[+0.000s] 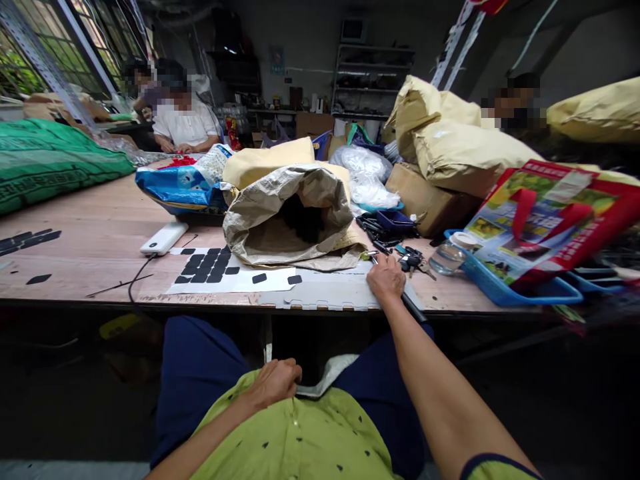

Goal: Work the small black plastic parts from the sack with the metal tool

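My right hand (387, 277) rests at the table's front edge, its fingers closed round a slim tool with a dark handle (414, 309). The tool's light tip points up and left, beside the mouth of an open paper sack (240, 230) with black material inside. My left hand (280, 381) is curled at my lap, next to a strip of whitish cloth (333, 375); whether it grips the cloth I cannot make out. Several black rounded pieces (207, 265) lie in rows on a white sheet (240, 281), left of a grey board (325, 280).
A white power bank (164, 239) with a cable lies left. Keys (413, 260), a lidded jar (447, 255) and a blue basket (500, 290) holding a red bag (545, 220) stand right. Large sacks (470, 150) are piled behind. People sit across the table and at the back right.
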### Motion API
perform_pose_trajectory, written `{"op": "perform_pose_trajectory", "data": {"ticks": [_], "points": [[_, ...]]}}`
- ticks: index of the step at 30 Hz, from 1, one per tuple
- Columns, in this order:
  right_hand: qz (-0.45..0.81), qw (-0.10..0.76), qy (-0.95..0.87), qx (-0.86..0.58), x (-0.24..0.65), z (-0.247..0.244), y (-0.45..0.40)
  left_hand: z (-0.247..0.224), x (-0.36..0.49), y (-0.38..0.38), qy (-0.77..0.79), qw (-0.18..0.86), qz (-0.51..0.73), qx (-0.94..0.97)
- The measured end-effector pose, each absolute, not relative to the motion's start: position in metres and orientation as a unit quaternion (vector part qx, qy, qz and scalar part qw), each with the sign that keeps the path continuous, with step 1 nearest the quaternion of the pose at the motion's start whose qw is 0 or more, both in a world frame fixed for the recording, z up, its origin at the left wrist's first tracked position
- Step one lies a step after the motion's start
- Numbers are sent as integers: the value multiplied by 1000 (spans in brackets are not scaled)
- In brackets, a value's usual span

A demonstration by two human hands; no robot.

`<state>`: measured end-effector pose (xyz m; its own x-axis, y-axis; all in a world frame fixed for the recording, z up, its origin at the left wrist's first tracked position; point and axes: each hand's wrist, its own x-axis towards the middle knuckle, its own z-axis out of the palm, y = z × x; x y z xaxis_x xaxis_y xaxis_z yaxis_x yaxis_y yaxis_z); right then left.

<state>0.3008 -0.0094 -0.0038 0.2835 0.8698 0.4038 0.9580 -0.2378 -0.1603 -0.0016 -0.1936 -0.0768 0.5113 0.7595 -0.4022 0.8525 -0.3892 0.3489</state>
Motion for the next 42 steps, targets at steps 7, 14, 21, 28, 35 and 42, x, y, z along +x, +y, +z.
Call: {"op": "perform_pose_trajectory", "data": {"ticks": [7,14,21,28,35,42], "points": [[-116,176,-579,-788,301,-3,-9,-83,4,-186,466,278,-105,833],[-106,157,-578,-794,299,-1,-9,-100,21,-171,426,272,-107,856],[-105,141,-578,-797,299,-1,-4,-108,20,-174,434,287,-105,848],[-122,140,-581,-792,299,-1,-4,-109,14,-175,452,305,-84,834],[-129,155,-581,-789,299,-1,-4,-90,10,-172,454,354,-49,816],[-129,144,-583,-789,300,0,-6,18,5,-116,374,599,132,696]]}}
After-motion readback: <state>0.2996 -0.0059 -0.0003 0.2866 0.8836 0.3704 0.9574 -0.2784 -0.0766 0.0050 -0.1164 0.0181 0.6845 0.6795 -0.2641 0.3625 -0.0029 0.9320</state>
